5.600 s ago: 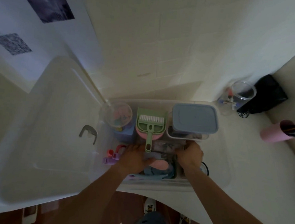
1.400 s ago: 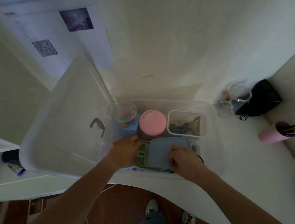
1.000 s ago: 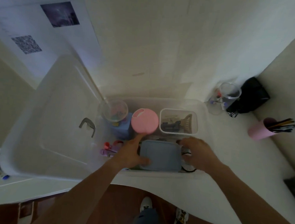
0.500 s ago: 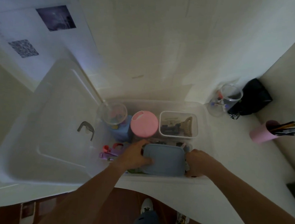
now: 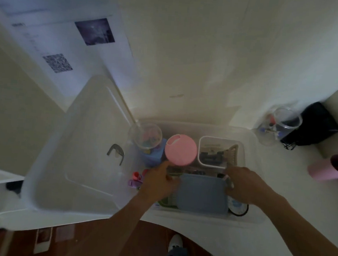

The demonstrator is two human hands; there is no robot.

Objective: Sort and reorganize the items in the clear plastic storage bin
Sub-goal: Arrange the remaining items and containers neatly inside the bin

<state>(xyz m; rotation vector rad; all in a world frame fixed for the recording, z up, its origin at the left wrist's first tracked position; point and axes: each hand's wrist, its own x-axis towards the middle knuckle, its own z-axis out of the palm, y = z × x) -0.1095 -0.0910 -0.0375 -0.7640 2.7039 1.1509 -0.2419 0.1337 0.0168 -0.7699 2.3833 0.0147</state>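
The clear plastic storage bin (image 5: 248,220) stands on a white counter with its lid (image 5: 78,141) propped open on the left. A grey-blue container lid (image 5: 202,193) lies flat at the bin's front, over a green dustpan (image 5: 167,201). My left hand (image 5: 158,184) grips the lid's left edge, forefinger stretched toward a pink round lid (image 5: 181,150). My right hand (image 5: 243,186) grips the lid's right back corner. Behind stand a clear cup (image 5: 145,135), a blue container (image 5: 153,157) and an open white box (image 5: 220,152) of clips.
Small pink and purple items (image 5: 134,178) lie at the bin's left, a black ring (image 5: 238,211) at its right. On the counter to the right are a clear jar (image 5: 280,126), a black object (image 5: 315,127) and a pink cup of pencils (image 5: 328,169). The wall is close behind.
The grey-blue lid came off the white box and the green dustpan off the pink lid; both now lie at the bin's front. My right hand has slid to the lid's back corner.
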